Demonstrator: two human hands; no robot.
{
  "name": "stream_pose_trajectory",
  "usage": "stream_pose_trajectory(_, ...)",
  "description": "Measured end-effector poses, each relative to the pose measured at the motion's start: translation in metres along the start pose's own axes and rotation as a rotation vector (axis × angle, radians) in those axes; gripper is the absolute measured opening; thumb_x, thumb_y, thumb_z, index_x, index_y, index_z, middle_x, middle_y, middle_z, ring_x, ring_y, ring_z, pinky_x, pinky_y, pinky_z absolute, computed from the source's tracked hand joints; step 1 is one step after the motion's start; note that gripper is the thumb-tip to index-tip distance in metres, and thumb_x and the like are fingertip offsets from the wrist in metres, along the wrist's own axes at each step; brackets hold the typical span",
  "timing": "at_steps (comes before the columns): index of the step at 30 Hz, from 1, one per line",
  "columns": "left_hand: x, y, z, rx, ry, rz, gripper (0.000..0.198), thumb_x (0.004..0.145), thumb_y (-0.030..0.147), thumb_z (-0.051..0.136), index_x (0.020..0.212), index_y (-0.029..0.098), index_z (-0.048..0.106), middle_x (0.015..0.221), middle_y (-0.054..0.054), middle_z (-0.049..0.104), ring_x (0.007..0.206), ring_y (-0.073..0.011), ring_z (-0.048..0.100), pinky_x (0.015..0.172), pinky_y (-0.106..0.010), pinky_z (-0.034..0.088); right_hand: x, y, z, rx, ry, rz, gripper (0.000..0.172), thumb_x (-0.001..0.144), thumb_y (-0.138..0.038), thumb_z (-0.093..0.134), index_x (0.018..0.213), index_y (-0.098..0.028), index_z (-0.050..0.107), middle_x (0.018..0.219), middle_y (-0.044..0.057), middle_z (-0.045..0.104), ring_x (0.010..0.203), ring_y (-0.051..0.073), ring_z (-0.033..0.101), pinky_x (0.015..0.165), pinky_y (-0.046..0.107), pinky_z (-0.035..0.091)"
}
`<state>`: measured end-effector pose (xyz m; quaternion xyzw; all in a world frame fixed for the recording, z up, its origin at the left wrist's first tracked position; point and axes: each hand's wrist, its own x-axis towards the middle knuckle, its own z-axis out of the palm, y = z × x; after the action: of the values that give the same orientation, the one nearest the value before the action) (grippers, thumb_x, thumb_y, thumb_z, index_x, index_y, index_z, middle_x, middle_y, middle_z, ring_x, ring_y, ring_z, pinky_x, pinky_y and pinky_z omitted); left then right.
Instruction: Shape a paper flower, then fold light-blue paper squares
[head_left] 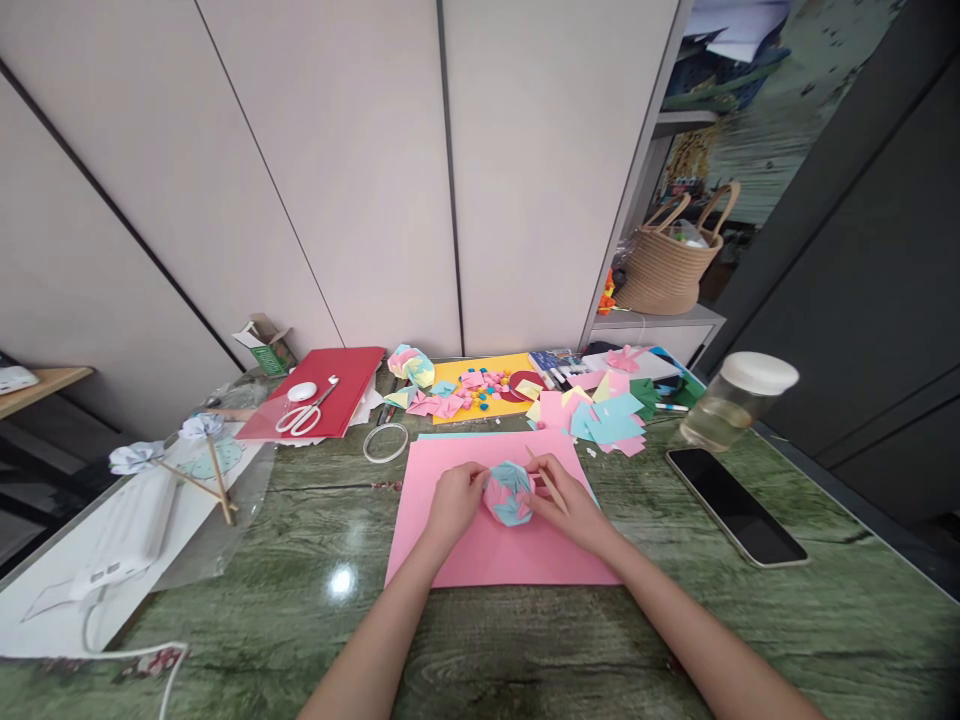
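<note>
The ball [510,493], folded from pink and blue paper, is over the pink sheet [480,560], about midway between the left and right edges of the counter [315,590]. Whether it rests on the sheet or is held just clear of it, I cannot tell.

The left hand [459,497] pinches the ball's left side between thumb and fingers. The right hand [561,500] grasps a thin stick [548,482], slanted across its fingers, while its fingertips meet the ball's right side.

Handled well, this calls for a light touch from both hands: the paper looks likely to dent if the 2 sides are squeezed together. The left hand would do best as a steady support, turning the ball a little at a time, while the right does the finer work. The stick is best kept angled away from the folds, as its end could catch or pierce them; if it gets in the way, laying it down on the sheet would free the fingers. Folds probably sit better pressed at their creases than on their flat faces.

The paper pieces [607,420] lie toward the counter's far edge, apart from the hands, so the sheet leaves room for turning.
</note>
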<state>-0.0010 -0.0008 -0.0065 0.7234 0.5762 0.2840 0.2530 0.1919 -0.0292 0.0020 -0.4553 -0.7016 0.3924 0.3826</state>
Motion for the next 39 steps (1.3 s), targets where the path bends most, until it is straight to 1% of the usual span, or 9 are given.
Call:
stream_pose_trajectory(7, -0.0018, 0.0024, 0.0005, 0.007, 0.006, -0.003, 0.025, 0.081, 0.026, 0.041, 0.075, 0.019, 0.064, 0.075, -0.003, 0.067, 0.068, -0.0150, 0.058, 0.060, -0.023, 0.035, -0.0002, -0.0013, -0.0005, -0.010, -0.007, -0.003, 0.025, 0.077, -0.026, 0.053, 0.098, -0.023, 0.040, 0.095, 0.002, 0.054, 0.090, 0.016, 0.055, 0.075, 0.028, 0.045)
stream_pose_trajectory(10, -0.0031, 0.0038, 0.0000, -0.003, 0.025, -0.004, 0.022, 0.079, 0.029, 0.046, 0.074, 0.020, 0.065, 0.076, -0.002, 0.067, 0.069, -0.0148, 0.058, 0.063, -0.023, 0.036, -0.0005, -0.0010, -0.0005, -0.038, -0.004, 0.005, 0.025, 0.077, -0.026, 0.053, 0.097, -0.023, 0.040, 0.093, 0.002, 0.055, 0.089, 0.016, 0.055, 0.074, 0.029, 0.045)
stream_pose_trajectory(13, -0.0039, 0.0052, -0.0009, -0.001, 0.040, -0.015, 0.021, 0.075, 0.034, 0.052, 0.067, 0.019, 0.064, 0.069, -0.001, 0.066, 0.064, -0.0143, 0.057, 0.061, -0.023, 0.036, -0.0005, -0.0017, -0.0006, -0.046, -0.005, 0.004, 0.024, 0.077, -0.026, 0.053, 0.097, -0.023, 0.040, 0.093, 0.002, 0.056, 0.085, 0.017, 0.056, 0.071, 0.029, 0.045)
stream_pose_trajectory(16, -0.0034, 0.0048, -0.0015, -0.035, 0.056, -0.021, 0.017, 0.071, 0.033, 0.057, 0.067, 0.019, 0.064, 0.069, -0.001, 0.065, 0.064, -0.0139, 0.056, 0.059, -0.023, 0.037, -0.0002, -0.0025, -0.0011, -0.042, -0.007, -0.002, 0.024, 0.077, -0.027, 0.052, 0.098, -0.022, 0.041, 0.094, 0.002, 0.056, 0.081, 0.016, 0.057, 0.069, 0.028, 0.045)
stream_pose_trajectory(18, -0.0026, 0.0036, -0.0017, -0.089, 0.055, -0.044, 0.014, 0.068, 0.032, 0.060, 0.071, 0.019, 0.065, 0.069, -0.001, 0.065, 0.064, -0.0135, 0.057, 0.058, -0.023, 0.038, -0.0001, -0.0025, -0.0013, -0.040, -0.010, -0.001, 0.024, 0.077, -0.027, 0.052, 0.098, -0.022, 0.041, 0.094, 0.002, 0.056, 0.080, 0.015, 0.057, 0.069, 0.028, 0.045)
stream_pose_trajectory(21, -0.0015, 0.0023, -0.0019, -0.175, 0.046, -0.103, 0.016, 0.065, 0.032, 0.064, 0.075, 0.019, 0.064, 0.067, 0.000, 0.064, 0.061, -0.0130, 0.058, 0.055, -0.022, 0.039, -0.0002, -0.0020, -0.0014, -0.040, -0.006, -0.007, 0.024, 0.076, -0.027, 0.053, 0.097, -0.022, 0.042, 0.094, 0.002, 0.056, 0.082, 0.016, 0.056, 0.071, 0.029, 0.044)
stream_pose_trajectory(27, -0.0001, 0.0029, -0.0033, -0.232, 0.033, -0.165, 0.016, 0.060, 0.032, 0.068, 0.066, 0.018, 0.063, 0.064, -0.001, 0.066, 0.059, -0.0133, 0.060, 0.051, -0.021, 0.040, -0.0009, -0.0032, -0.0015, -0.060, 0.011, -0.007, 0.024, 0.076, -0.030, 0.053, 0.096, -0.022, 0.043, 0.087, 0.001, 0.057, 0.073, 0.015, 0.055, 0.065, 0.027, 0.044)
stream_pose_trajectory(31, 0.0006, 0.0013, -0.0034, -0.242, 0.014, -0.173, 0.016, 0.060, 0.033, 0.067, 0.066, 0.018, 0.065, 0.066, -0.002, 0.067, 0.060, -0.0144, 0.061, 0.052, -0.022, 0.041, -0.0012, -0.0043, -0.0018, -0.074, 0.012, 0.000, 0.024, 0.076, -0.031, 0.052, 0.096, -0.022, 0.043, 0.084, 0.000, 0.056, 0.071, 0.014, 0.055, 0.063, 0.026, 0.044)
stream_pose_trajectory(39, 0.0004, 0.0006, -0.0032, -0.245, -0.004, -0.140, 0.015, 0.064, 0.031, 0.065, 0.070, 0.017, 0.068, 0.072, -0.003, 0.069, 0.063, -0.0155, 0.062, 0.056, -0.023, 0.043, -0.0005, -0.0024, -0.0015, -0.048, -0.008, 0.011, 0.023, 0.078, -0.031, 0.052, 0.096, -0.023, 0.041, 0.087, 0.001, 0.055, 0.072, 0.015, 0.056, 0.065, 0.027, 0.044)
